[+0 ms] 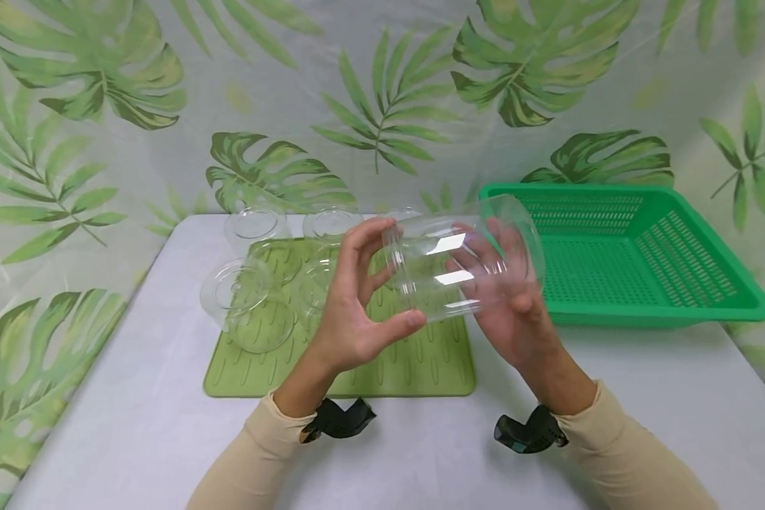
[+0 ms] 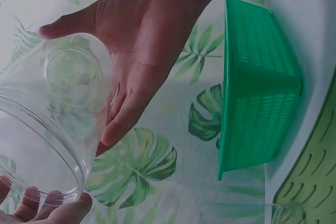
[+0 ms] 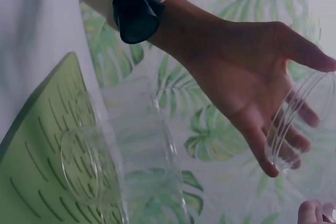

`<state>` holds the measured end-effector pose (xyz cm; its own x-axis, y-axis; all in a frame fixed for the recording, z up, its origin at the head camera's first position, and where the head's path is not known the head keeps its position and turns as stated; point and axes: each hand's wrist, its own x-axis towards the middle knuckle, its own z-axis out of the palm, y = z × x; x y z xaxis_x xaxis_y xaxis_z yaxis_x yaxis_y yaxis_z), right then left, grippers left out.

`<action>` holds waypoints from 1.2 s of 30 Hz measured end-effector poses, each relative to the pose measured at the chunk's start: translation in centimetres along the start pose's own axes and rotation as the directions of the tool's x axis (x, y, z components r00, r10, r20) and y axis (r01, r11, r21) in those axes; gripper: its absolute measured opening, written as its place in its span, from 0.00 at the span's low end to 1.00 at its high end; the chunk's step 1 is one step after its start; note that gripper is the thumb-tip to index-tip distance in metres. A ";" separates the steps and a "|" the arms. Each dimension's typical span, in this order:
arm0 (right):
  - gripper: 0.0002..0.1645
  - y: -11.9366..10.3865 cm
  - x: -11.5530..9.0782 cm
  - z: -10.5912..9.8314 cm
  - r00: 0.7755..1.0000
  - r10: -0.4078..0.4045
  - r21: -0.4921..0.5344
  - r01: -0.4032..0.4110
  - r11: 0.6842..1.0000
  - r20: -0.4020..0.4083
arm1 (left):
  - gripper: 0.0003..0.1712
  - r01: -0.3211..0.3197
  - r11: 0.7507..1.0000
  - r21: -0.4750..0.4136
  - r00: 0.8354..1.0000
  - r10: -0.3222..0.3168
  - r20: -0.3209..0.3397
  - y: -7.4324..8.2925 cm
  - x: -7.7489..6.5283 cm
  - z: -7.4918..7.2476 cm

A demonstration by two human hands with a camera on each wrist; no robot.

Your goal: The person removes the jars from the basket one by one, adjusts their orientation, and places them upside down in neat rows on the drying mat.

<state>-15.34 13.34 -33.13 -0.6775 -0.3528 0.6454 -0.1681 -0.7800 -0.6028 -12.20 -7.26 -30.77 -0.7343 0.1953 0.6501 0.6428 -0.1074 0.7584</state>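
A clear, threaded-mouth jar point(image 1: 430, 265) is held on its side in the air, over the right part of a green ribbed mat point(image 1: 408, 375). My left hand point(image 1: 347, 319) grips its mouth end, thumb below and fingers above and behind. At the base end my right hand point(image 1: 516, 329) holds the jar, its fingers showing through the clear wall. In the left wrist view the right hand point(image 2: 142, 51) spans the jar's base with thumb and fingers. The right wrist view shows the left hand point(image 3: 247, 77) around the threaded rim point(image 3: 286, 119).
Several more clear jars stand base-up on and behind the mat, such as the front-left jar point(image 1: 232, 294) and the back-left jar point(image 1: 258, 225). To the right is a green slotted basket point(image 1: 650, 313). A leaf-print cloth point(image 1: 280, 71) hangs behind the white table point(image 1: 421, 460).
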 end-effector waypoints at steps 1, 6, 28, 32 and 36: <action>0.44 0.0 0.1 0.1 1.000 -0.001 -0.004 0.001 1.000 0.002 | 0.60 -0.005 1.000 0.000 1.000 0.005 -0.003 0.1 0.0 0.0; 0.45 -0.1 0.5 0.3 1.000 -0.003 -0.030 0.003 1.000 -0.003 | 0.59 -0.016 1.000 0.005 1.000 0.017 -0.003 0.4 0.1 -0.3; 0.52 -1.6 0.4 0.1 0.999 0.014 -0.182 -0.022 0.983 -0.041 | 0.54 0.078 0.948 0.309 0.987 -0.117 0.110 1.3 -0.8 -1.7; 0.52 -2.2 0.1 -0.1 0.999 0.035 -0.242 -0.040 0.970 -0.023 | 0.53 0.004 0.904 0.427 0.987 -0.072 0.143 1.4 -0.8 -1.8; 0.52 -2.9 -0.2 -0.4 0.998 0.063 -0.284 -0.067 0.956 -0.026 | 0.50 -0.049 0.869 0.493 0.985 -0.038 0.165 1.7 -1.0 -2.3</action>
<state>-14.99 15.83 -31.70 -0.7048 -0.3876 0.5941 -0.3188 -0.5752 -0.7534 -10.87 -9.85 -30.06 -0.7122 0.3579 0.6039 0.7019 0.3775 0.6040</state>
